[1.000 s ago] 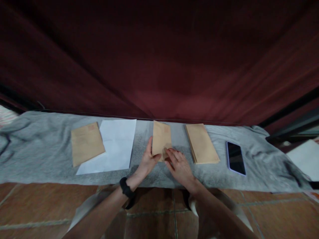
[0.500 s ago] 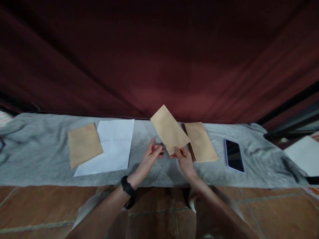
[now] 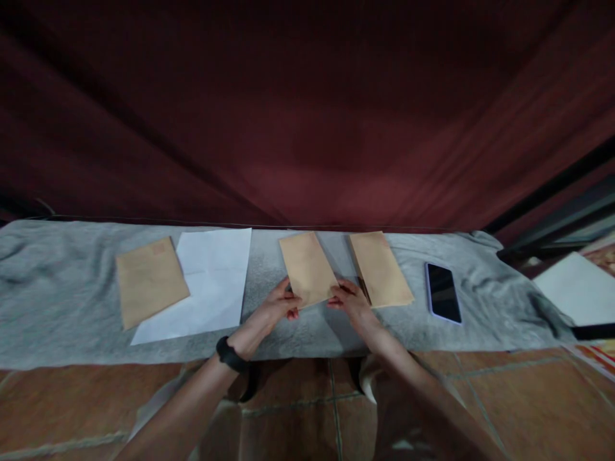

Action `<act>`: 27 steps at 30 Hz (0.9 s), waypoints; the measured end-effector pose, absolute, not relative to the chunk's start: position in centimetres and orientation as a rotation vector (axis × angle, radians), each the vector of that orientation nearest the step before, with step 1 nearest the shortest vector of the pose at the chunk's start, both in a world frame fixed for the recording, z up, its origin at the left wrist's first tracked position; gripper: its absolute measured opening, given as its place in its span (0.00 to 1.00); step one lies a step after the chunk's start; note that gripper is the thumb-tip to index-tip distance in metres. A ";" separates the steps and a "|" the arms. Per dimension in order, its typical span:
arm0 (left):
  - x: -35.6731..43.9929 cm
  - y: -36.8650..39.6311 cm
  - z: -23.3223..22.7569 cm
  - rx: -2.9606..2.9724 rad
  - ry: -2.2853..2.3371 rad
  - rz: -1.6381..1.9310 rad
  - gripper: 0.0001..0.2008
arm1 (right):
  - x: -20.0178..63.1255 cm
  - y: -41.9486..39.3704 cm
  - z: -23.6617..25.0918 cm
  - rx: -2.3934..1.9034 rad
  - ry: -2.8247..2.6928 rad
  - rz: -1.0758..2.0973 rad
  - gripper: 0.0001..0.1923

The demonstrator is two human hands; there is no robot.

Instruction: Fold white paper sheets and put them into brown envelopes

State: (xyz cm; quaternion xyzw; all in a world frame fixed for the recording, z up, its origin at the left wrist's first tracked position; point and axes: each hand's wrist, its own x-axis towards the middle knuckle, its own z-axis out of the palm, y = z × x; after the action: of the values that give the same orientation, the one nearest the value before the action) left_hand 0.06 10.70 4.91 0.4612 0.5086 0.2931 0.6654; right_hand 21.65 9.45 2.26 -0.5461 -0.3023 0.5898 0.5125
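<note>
On the grey cloth-covered desk (image 3: 72, 301), the left hand (image 3: 273, 308) and right hand (image 3: 350, 301) apparently pinch a plain tan paper envelope (image 3: 307, 269) by its near corners, fingers closed.

Bare forearms — black wristband (image 3: 230, 354) on the left.

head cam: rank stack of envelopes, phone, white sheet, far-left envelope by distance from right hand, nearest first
From the right hand:
1. Stack of envelopes, just to its right, beside the fingers.
2. Phone, farther right on the grey cloth.
3. White sheet, left, past the left hand.
4. Far-left envelope, overlapping the sheet's left edge.
</note>
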 end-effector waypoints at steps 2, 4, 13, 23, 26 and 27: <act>-0.3 10.7 4.6 1.057 1.157 0.632 0.43 | 22.0 9.5 1.9 -1.360 -0.799 1.453 0.19; -0.6 10.7 4.2 1.074 1.156 0.616 0.49 | 22.2 9.3 1.6 -1.435 -0.923 1.456 0.18; -1.0 11.1 4.4 1.560 1.560 0.659 0.35 | 22.2 8.4 0.6 -1.824 -1.749 0.680 0.23; 3.7 9.6 1.4 2.474 1.376 0.594 0.27 | 21.6 7.3 3.6 -2.060 -2.127 0.451 0.27; 4.2 9.1 0.0 2.553 1.422 0.499 0.28 | 21.9 7.4 4.0 -2.079 -2.159 0.453 0.28; 4.2 9.1 -0.3 2.566 1.428 0.485 0.28 | 22.0 7.5 4.0 -2.072 -2.163 0.461 0.28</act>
State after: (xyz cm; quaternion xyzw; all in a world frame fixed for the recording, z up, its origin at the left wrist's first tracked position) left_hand 4.16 9.07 -0.28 0.8593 0.4780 0.1624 0.0825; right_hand 22.01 7.46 4.05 -0.6825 -0.7127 0.1520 0.0555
